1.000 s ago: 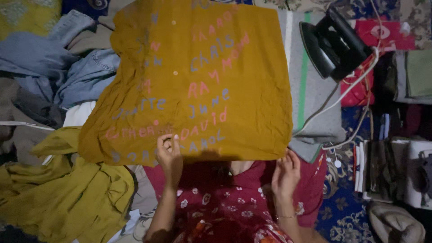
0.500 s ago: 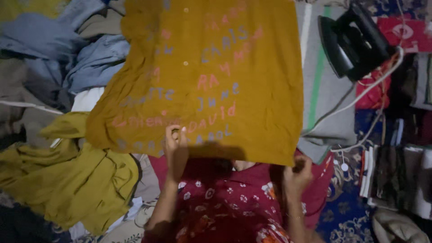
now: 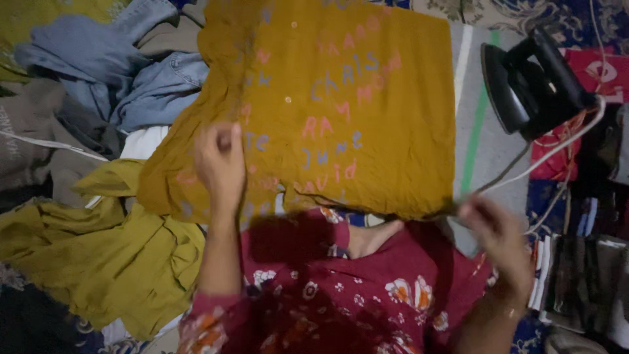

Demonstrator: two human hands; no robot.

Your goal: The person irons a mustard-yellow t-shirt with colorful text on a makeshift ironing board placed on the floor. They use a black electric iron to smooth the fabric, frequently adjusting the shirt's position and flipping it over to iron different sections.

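A mustard cloth point(image 3: 367, 105) with pink and grey lettering and small buttons lies spread over a grey pad with a green stripe point(image 3: 481, 131). My left hand point(image 3: 219, 164) rests on the cloth's near left part, fingers closed on the fabric. My right hand point(image 3: 501, 239) is blurred at the cloth's near right corner, and its fingertips seem to pinch that corner. My lap in a dark red flowered garment point(image 3: 367, 288) sits just below the cloth's near edge.
A black clothes iron point(image 3: 534, 82) stands on its heel at the right, its white cord point(image 3: 557, 147) trailing toward me. Denim clothes point(image 3: 124, 72) are piled at the left, olive-yellow fabric point(image 3: 105, 255) at the lower left, and folded clothes point(image 3: 583, 262) at the right.
My left hand has moved up and left onto the cloth, and the near edge has drawn up, hiding the lowest lettering. My right hand shifted right and down at the corner.
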